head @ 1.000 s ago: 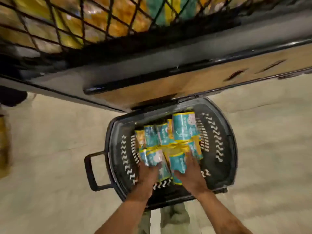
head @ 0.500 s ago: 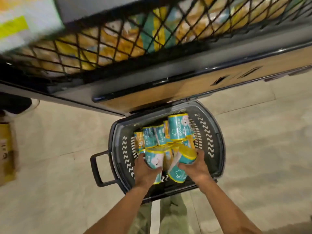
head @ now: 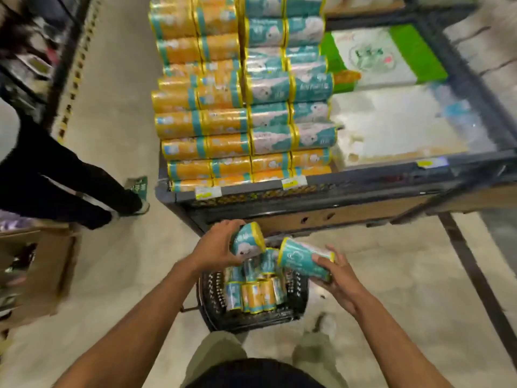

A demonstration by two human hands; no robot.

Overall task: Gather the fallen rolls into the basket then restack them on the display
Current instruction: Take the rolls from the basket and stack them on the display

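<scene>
The left hand (head: pixel 216 247) gripped one teal roll (head: pixel 247 243) and the right hand (head: pixel 337 273) another roll (head: pixel 303 260), above the basket (head: pixel 208 289) on the floor. More rolls, somewhat blurred, lay inside it, below the display (head: pixel 243 107).

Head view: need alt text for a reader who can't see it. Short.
A person's left grip holds a teal roll and the right grip a second teal roll, above a dark basket on the floor with more rolls in it. Ahead, a display carries stacked orange and teal rolls; another person's legs are at left.
</scene>
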